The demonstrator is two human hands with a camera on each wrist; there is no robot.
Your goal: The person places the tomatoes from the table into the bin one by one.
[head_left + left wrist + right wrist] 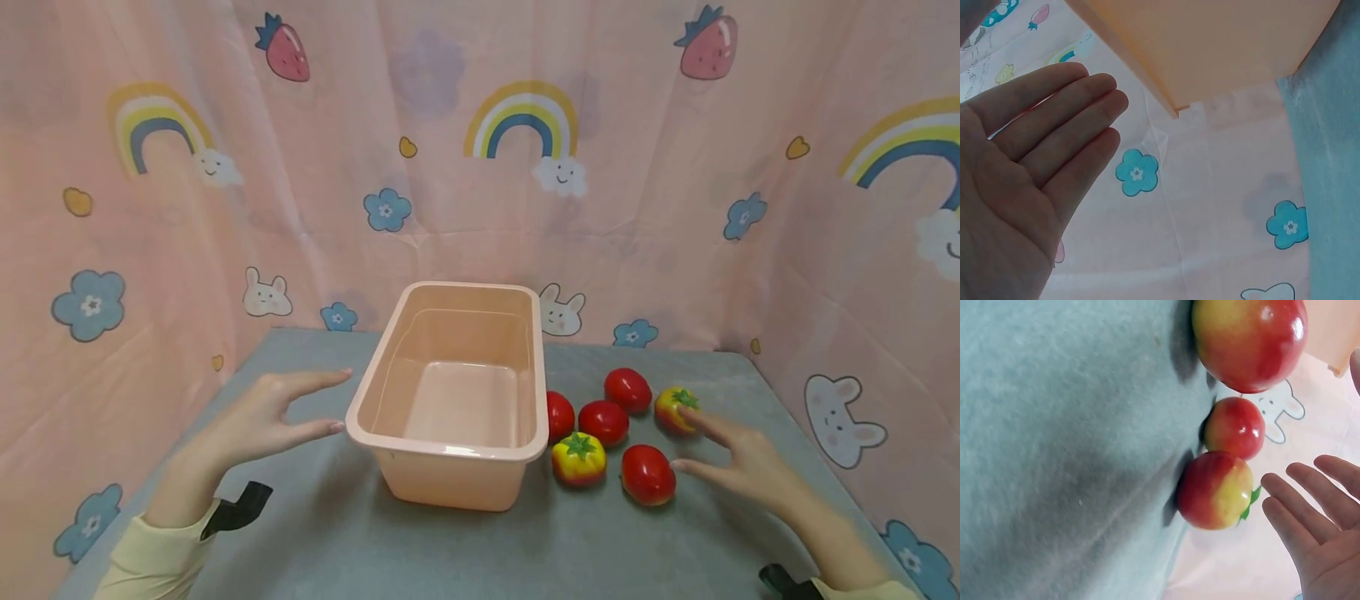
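A peach-coloured plastic bin (450,452) stands on the grey table. Left of its rim is my left hand (258,425), thumb and index finger apart and holding nothing; its fingers lie straight in the left wrist view. My right hand (750,467) is at the right, fingers spread and holding nothing. Its index finger overlaps a yellow-and-red fruit (670,414) with a green leafy top, while the thumb points at a shiny red fruit (648,475). In the right wrist view the fingertips (1270,482) are right beside the leafy fruit (1213,490).
Between bin and right hand lie another yellow-and-red fruit (579,461) and more red fruits (603,423), one partly hidden by the bin. A pink curtain (480,242) with rainbow and flower prints hangs behind and beside the table (315,542).
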